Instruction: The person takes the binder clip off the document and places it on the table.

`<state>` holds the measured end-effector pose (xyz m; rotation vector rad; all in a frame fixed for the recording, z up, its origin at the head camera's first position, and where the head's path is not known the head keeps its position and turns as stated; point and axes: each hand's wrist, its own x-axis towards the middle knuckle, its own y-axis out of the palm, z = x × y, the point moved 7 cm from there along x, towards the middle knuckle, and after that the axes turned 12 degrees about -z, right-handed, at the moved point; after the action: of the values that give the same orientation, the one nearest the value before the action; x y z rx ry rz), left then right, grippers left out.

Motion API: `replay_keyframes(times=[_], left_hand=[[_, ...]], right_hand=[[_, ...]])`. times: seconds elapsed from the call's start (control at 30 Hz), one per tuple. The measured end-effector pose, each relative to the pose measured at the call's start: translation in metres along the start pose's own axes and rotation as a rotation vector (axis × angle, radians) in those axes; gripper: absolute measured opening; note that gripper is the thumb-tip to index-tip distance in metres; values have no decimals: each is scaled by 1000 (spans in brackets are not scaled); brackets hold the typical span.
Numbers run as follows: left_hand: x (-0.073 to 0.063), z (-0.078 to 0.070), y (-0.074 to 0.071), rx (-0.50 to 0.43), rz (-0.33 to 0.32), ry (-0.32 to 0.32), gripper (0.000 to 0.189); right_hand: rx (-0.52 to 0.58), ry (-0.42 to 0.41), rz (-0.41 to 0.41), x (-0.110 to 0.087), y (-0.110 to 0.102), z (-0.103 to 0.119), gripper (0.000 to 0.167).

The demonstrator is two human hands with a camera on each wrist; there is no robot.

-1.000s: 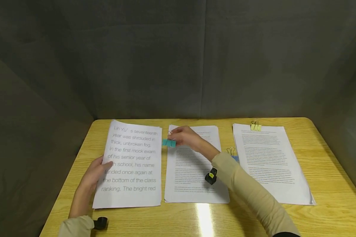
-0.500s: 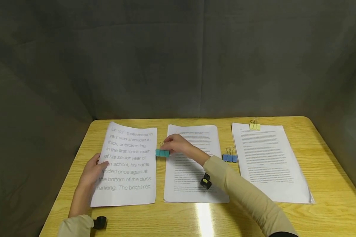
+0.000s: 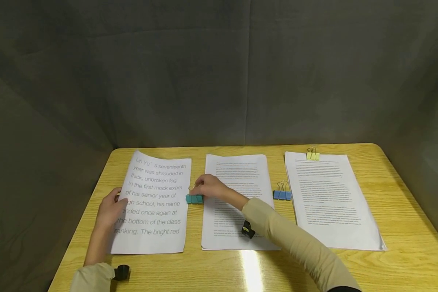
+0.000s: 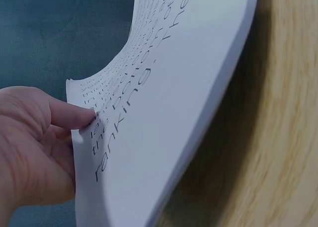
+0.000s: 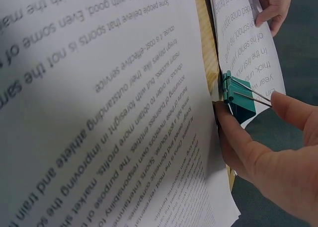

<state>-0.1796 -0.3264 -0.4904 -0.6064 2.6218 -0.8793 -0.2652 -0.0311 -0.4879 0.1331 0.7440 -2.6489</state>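
My left hand (image 3: 109,211) grips the left edge of a stack of large-print paper (image 3: 149,240), the thumb on top. In the left wrist view that stack curves upward at the gripped side, with its near edge off the wood. Between this stack and the middle one, my right hand (image 3: 212,187) pinches a teal binder clip (image 3: 194,199). The right wrist view shows the thumb at the end of the wire handles of the clip (image 5: 239,99) and fingers along its other side. The clip lies close beside the large-print stack's right edge; whether they touch I cannot tell.
A middle stack of small-print paper (image 3: 230,211) lies under my right forearm. Beyond it a blue binder clip (image 3: 282,195) stands beside the right-hand stack (image 3: 332,211), which has a yellow binder clip (image 3: 312,155) at its top edge. Dark cloth (image 3: 182,81) hangs behind the table.
My right hand has moved down and left with the teal clip. The large-print stack has shifted slightly left with my left hand. The blue clip, partly covered earlier, now shows fully.
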Motion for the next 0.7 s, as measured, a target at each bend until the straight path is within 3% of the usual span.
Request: replay_keyframes(times=[0.2,0.5,0.7], left_hand=[[3,4,-1,-6,-18,-13,50],[5,9,1,-14,-30,-36,49],[2,6,3,-26,-29,-35,50]], right_hand=[[-61,-31,-14,0,3,0,50],[-260,-238,-26,-3,7,14,21],[-326,-263,-44,-6,7,17,19]])
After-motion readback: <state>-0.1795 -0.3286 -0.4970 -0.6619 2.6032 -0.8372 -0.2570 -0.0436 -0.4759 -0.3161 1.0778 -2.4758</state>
